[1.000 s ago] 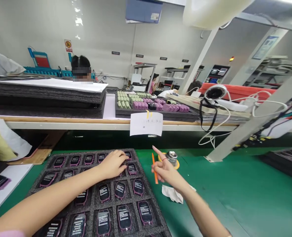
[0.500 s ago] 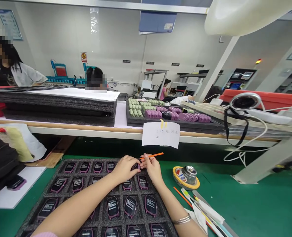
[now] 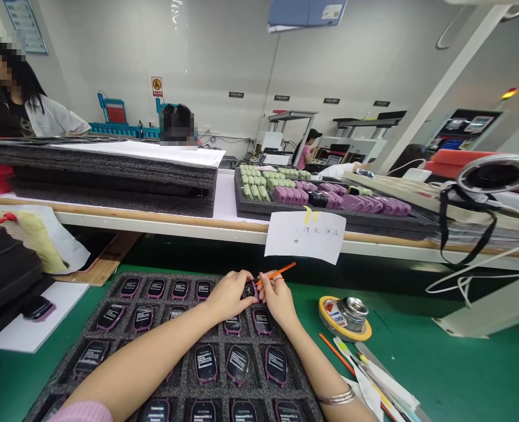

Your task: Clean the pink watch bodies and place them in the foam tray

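At the far right corner of a black foam tray (image 3: pixel 189 339), my left hand (image 3: pixel 229 298) grips a purple-framed smartwatch (image 3: pixel 249 291) by its edge. Part of its dark screen shows between the fingers. Pinched in my right hand (image 3: pixel 277 299) is a thin orange stick (image 3: pixel 287 268), angled up to the right. Its lower end meets the watch's side, though the fingers hide the exact contact. Several similar watches, such as one smartwatch (image 3: pixel 205 363) with white text on its screen, lie face up in the tray compartments below my forearms.
Right of the tray lie a metal bottle on a yellow-rimmed tape roll (image 3: pixel 346 319) and several sticks and tools (image 3: pixel 369 375). A shelf (image 3: pixel 163 231) crosses ahead, bearing foam stacks (image 3: pixel 154 181) and a tray of green and purple pieces (image 3: pixel 251 205). Co-workers sit beyond.
The view has shifted slightly, so the shelf sits a little higher and further right. More of the held watch's screen shows, and the orange stick slopes more steeply.
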`<action>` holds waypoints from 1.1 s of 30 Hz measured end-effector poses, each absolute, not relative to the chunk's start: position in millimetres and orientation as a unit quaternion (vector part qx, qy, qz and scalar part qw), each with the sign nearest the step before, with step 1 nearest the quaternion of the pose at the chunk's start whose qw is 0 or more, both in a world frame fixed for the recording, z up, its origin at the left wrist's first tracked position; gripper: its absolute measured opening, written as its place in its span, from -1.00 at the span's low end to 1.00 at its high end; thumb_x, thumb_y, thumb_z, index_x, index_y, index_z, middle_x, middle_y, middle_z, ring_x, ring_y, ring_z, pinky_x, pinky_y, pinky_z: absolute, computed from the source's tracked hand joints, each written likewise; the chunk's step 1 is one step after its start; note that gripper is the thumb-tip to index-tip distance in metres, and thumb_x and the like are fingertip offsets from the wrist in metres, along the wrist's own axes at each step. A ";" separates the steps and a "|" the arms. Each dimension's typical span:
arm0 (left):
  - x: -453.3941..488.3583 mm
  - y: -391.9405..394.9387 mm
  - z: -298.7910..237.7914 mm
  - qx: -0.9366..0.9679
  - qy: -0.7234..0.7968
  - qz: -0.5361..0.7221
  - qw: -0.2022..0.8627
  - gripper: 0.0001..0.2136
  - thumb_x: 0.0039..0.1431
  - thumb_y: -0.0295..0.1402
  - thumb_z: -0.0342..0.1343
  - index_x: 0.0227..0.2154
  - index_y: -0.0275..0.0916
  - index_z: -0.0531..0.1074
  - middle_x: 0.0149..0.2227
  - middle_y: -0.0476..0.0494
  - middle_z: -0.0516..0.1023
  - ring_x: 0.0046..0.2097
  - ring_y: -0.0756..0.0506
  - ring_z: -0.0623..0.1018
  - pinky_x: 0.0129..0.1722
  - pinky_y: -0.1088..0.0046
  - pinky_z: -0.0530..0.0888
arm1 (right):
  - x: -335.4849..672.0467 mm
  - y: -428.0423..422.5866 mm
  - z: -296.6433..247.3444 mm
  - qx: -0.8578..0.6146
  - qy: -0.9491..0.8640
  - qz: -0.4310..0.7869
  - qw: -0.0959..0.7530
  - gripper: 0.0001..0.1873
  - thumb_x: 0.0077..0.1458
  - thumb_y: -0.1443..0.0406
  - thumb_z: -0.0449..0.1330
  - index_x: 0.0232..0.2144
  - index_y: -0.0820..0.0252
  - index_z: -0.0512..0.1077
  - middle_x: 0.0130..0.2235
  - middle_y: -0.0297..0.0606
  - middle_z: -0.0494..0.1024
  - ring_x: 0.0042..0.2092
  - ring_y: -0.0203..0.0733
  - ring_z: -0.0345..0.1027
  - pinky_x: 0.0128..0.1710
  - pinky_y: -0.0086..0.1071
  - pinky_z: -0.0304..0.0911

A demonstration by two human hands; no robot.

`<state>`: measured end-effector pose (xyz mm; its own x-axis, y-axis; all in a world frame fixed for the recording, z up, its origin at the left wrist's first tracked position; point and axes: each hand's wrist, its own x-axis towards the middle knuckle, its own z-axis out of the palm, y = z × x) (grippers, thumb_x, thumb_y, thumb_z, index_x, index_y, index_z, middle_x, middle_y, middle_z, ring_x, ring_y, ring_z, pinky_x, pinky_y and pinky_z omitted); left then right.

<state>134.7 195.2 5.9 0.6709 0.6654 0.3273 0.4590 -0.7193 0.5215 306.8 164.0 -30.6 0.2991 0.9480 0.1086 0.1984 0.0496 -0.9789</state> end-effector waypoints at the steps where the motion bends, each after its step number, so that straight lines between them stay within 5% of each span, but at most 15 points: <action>1: 134.9 195.1 5.6 0.891 0.316 0.255 0.201 -0.67 0.30 -0.19 0.16 0.02 -0.27 0.42 0.01 -0.21 0.51 0.04 -0.20 0.52 0.02 0.09 0.50 | 307.2 164.0 -30.9 -0.597 -0.484 0.343 0.540 -0.69 0.32 0.15 0.19 -0.01 0.23 0.43 -0.09 -0.21 0.55 -0.20 -0.20 0.50 -0.24 -0.25 0.49; 8: 136.2 191.6 10.1 0.891 0.345 0.249 0.159 -0.66 0.27 -0.14 0.17 -0.03 -0.28 0.42 -0.05 -0.18 0.50 -0.01 -0.19 0.50 0.00 0.12 0.47 | 307.2 162.8 -31.0 -0.604 -0.502 0.323 0.528 -0.70 0.32 0.15 0.19 -0.02 0.23 0.44 -0.10 -0.22 0.55 -0.21 -0.22 0.50 -0.24 -0.26 0.48; 14: 113.4 190.0 20.5 0.905 0.346 0.222 0.105 -0.60 0.11 0.05 0.25 -0.43 -0.24 0.48 -0.22 -0.20 0.44 -0.08 -0.27 0.43 -0.03 0.09 0.37 | 307.8 159.6 -27.1 -0.598 -0.509 0.318 0.532 -0.72 0.32 0.16 0.19 -0.04 0.22 0.45 -0.10 -0.22 0.55 -0.21 -0.22 0.49 -0.24 -0.26 0.48; 21: 74.7 188.9 19.7 0.915 0.312 0.228 0.117 -0.74 0.20 -0.17 0.26 -0.10 -0.12 0.50 -0.07 -0.14 0.54 0.02 -0.21 0.47 0.02 0.22 0.39 | 296.9 171.2 -13.4 -0.543 -0.519 0.398 0.527 -0.71 0.32 0.16 0.19 -0.04 0.23 0.45 -0.11 -0.23 0.55 -0.22 -0.22 0.50 -0.24 -0.26 0.48; 33: 77.0 194.0 9.4 0.886 0.335 0.266 0.180 -0.71 0.15 -0.20 0.32 -0.15 -0.25 0.49 -0.10 -0.17 0.57 0.00 -0.20 0.52 0.01 0.18 0.47 | 274.4 179.8 -33.7 -0.517 -0.493 0.461 0.526 -0.69 0.32 0.16 0.20 0.00 0.23 0.43 -0.08 -0.21 0.55 -0.19 -0.20 0.50 -0.22 -0.24 0.48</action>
<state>77.0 194.0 9.4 0.6335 0.6896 0.3510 0.4978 -0.7105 0.4974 274.4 179.8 -33.7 0.0880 0.9952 0.0425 0.0236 0.0406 -0.9989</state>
